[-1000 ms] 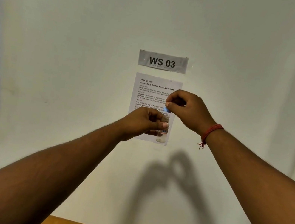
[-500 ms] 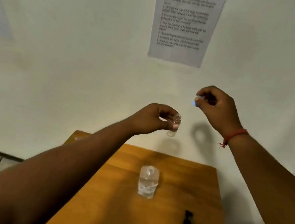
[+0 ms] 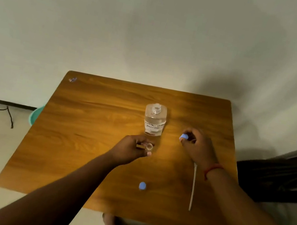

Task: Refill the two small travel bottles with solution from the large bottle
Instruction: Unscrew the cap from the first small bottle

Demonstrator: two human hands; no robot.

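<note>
Pinching the open small bottle in our left hand, apparently upright, blue cap gripped in our right hand, we should steady it before pouring.

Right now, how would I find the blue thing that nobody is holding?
Look at the wooden table. Near its front edge, closer to you than the big clear bottle, a small blue cap sits alone between the two arms. The other blue cap is pinched in the right hand; this one is untouched.

Both hands w/ bottle lowered to table.
</note>
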